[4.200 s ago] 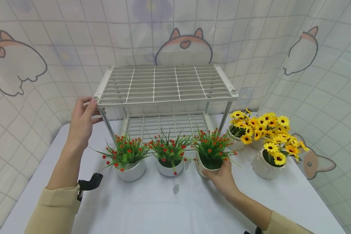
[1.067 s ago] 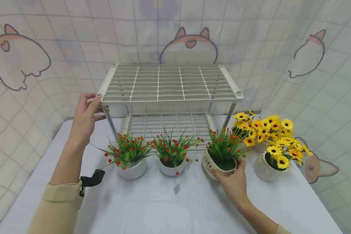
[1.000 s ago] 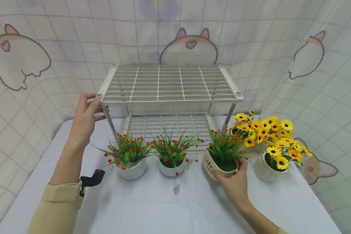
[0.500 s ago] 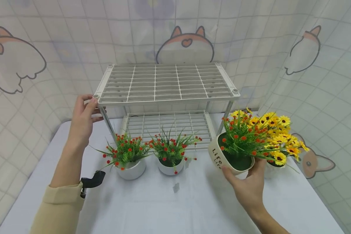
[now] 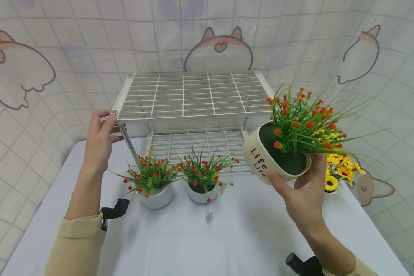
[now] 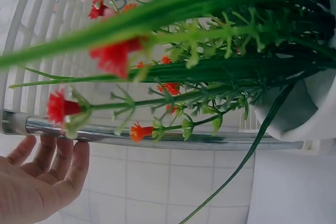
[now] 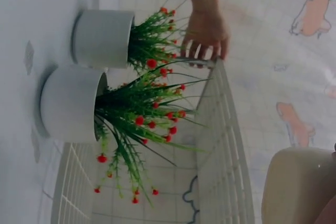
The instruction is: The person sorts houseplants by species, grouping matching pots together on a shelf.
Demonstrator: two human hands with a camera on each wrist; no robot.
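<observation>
In the head view my right hand (image 5: 307, 195) holds a cream pot (image 5: 267, 163) lettered "Life" in the air, thumb on its near side. The pot tilts right and bears an artificial plant (image 5: 303, 126) with orange-red flowers. In the right wrist view only part of that pot (image 7: 294, 182) shows. My left hand (image 5: 100, 140) grips the front left corner of a white two-tier wire shelf (image 5: 193, 97). In the left wrist view its fingertips (image 6: 79, 153) touch the metal post (image 6: 121, 132).
Two white pots (image 5: 158, 197) (image 5: 202, 196) with red-flowered plants stand before the shelf. Yellow artificial flowers (image 5: 341, 170) show behind the right hand, partly hidden. The lower tier (image 5: 196, 147) sits behind the pots. A patterned curtain (image 5: 220, 46) backs the white table (image 5: 186, 245).
The right hand first slid the lettered pot rightward along the table, then lifted it up and tilted it to the right. The left hand has stayed at the shelf corner.
</observation>
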